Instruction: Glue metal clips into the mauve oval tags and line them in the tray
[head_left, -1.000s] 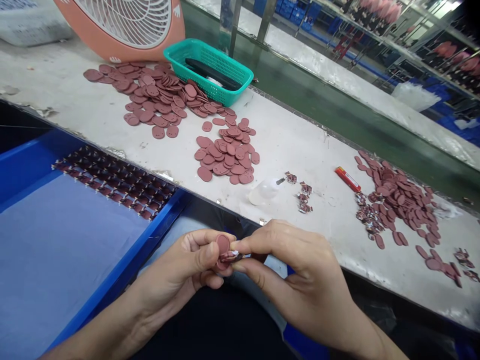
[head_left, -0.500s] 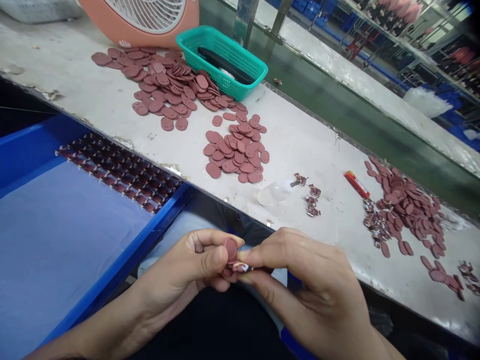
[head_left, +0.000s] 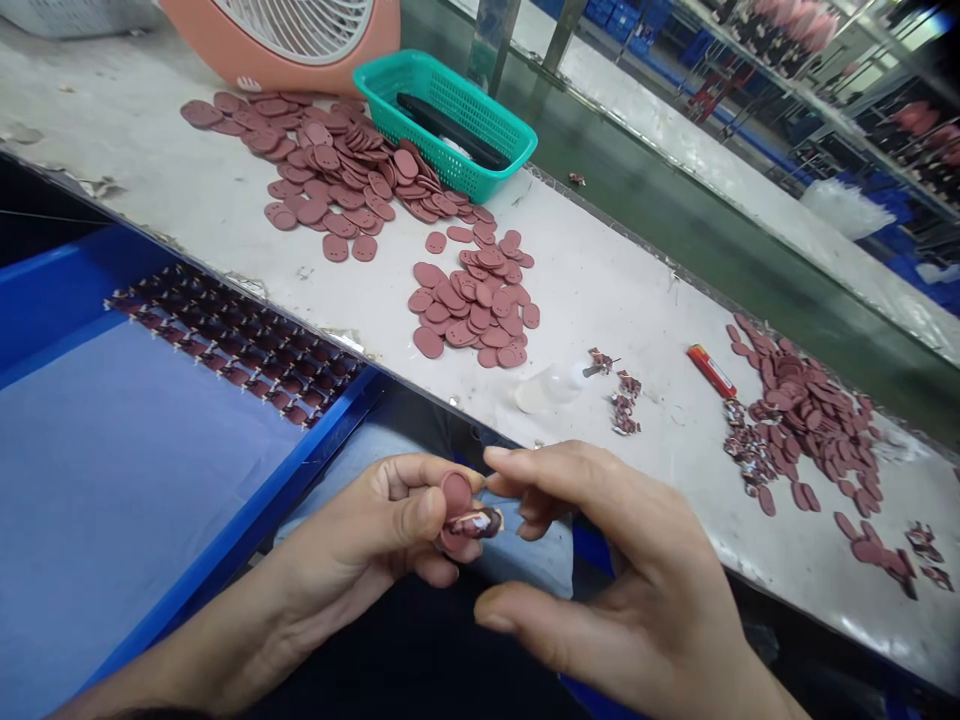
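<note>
My left hand (head_left: 375, 535) pinches a small maroon oval piece (head_left: 456, 492) with a shiny trim part (head_left: 474, 522) attached, just below the table's front edge. My right hand (head_left: 600, 560) hovers beside it with thumb and fingers spread apart and nothing in them. Straight ahead on the white table (head_left: 600, 290) lies a small heap of maroon ovals (head_left: 472, 305). A bigger heap of maroon ovals (head_left: 337, 170) lies at the back left and another oval heap (head_left: 814, 415) at the right.
A blue tray (head_left: 247, 520) at my left holds rows of finished dark pieces (head_left: 240, 345). A teal basket (head_left: 446, 125), a pink fan (head_left: 292, 35), a red lighter (head_left: 712, 370), a small clear bottle (head_left: 551, 385) and loose trim scraps (head_left: 622, 400) sit on the table. A green conveyor belt (head_left: 712, 240) runs behind.
My right hand has let go of the piece and drawn back with its fingers spread; the left hand keeps holding it. The camera view shifted slightly.
</note>
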